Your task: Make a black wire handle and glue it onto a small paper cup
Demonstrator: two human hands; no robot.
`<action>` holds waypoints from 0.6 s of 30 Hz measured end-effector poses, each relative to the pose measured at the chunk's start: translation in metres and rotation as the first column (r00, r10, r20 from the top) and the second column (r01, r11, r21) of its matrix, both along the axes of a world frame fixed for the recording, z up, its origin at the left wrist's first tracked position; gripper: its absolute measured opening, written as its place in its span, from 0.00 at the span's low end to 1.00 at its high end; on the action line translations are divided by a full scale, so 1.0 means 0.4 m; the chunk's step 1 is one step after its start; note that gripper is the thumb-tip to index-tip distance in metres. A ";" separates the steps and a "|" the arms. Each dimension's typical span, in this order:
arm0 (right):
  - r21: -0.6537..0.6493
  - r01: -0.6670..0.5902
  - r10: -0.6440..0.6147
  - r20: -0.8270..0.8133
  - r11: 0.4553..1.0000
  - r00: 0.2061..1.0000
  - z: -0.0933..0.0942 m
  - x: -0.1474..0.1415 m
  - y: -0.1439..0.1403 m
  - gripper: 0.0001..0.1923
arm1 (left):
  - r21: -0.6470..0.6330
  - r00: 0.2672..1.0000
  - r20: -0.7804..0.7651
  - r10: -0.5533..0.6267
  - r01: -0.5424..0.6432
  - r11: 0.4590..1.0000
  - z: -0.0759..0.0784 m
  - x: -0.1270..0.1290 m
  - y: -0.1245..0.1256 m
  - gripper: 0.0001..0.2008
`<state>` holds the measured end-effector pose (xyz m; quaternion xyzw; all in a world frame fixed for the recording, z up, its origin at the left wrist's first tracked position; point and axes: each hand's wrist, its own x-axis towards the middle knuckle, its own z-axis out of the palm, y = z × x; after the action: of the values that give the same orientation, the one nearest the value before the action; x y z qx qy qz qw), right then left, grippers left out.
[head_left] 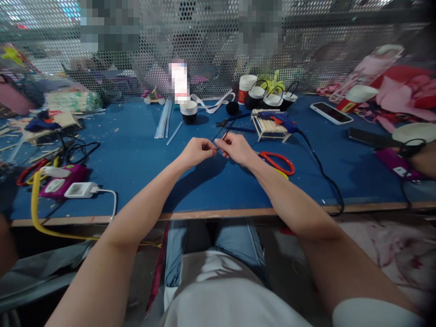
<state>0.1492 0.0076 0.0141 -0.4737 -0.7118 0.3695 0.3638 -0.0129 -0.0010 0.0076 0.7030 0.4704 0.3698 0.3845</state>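
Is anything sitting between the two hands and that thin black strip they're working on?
Nothing visible does. Both the left hand and right hand already pinch the thin black strip above the blue table; the red scissors lie off to the right.

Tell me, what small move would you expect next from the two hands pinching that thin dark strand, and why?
Probably a small bend or twist of the thin dark strand. The left hand and right hand pinch it between fingertips, close together above the blue table, and its free end sticks up past them. The red scissors lie untouched beside the right wrist.
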 end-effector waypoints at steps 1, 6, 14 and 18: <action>0.005 0.005 -0.005 0.009 1.000 1.000 0.001 0.000 0.000 0.13 | 0.000 1.000 -0.002 0.004 -0.004 1.000 -0.001 0.001 0.000 0.09; 0.042 0.018 -0.020 0.044 0.999 0.999 -0.004 0.002 0.002 0.16 | -0.010 1.000 0.004 0.012 -0.012 1.000 0.002 0.006 -0.005 0.09; -0.223 -0.221 0.124 -0.379 0.950 0.917 -0.004 0.011 0.013 0.21 | -0.023 0.997 0.049 0.056 -0.055 0.998 0.017 -0.005 -0.003 0.09; -0.337 -0.412 0.170 -0.563 0.847 0.809 0.004 0.018 0.018 0.10 | -0.020 0.987 0.088 0.131 -0.130 0.991 0.024 -0.015 0.001 0.10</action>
<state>0.1565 0.0147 0.0156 -0.3099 -0.5511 0.6866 0.3590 -0.0187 -0.0006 0.0173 0.6507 0.5003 0.4217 0.3852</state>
